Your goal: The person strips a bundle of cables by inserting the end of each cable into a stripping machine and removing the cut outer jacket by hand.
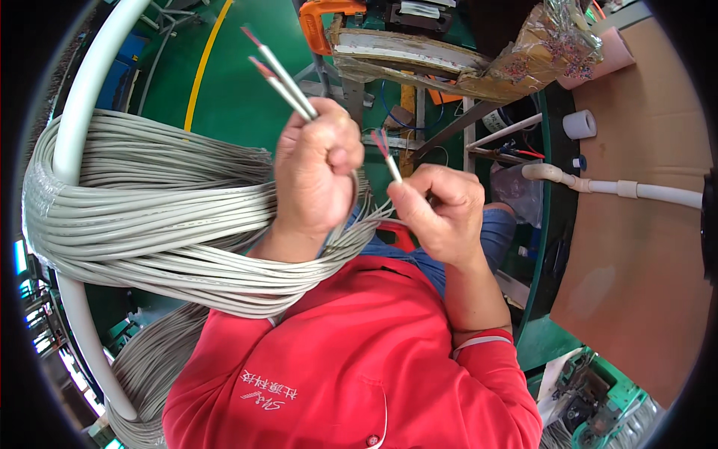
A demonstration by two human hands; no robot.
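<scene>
My left hand is closed in a fist around two grey cables. Their stripped ends point up and away to the left, with thin reddish and dark inner wires showing. Lower and to the right, my right hand pinches another grey cable between thumb and finger, its red and bluish inner wires fanned out at the tip. A thick bundle of long grey cables sweeps from the left across my left forearm and over my lap. Clear film wraps part of the bundle where it hangs over a white pipe.
A film-covered trough with coloured scraps caught on it stands ahead, beside an orange tool handle. On the right, a brown bench top carries a white roll and a jointed white pipe. A green machine sits lower right.
</scene>
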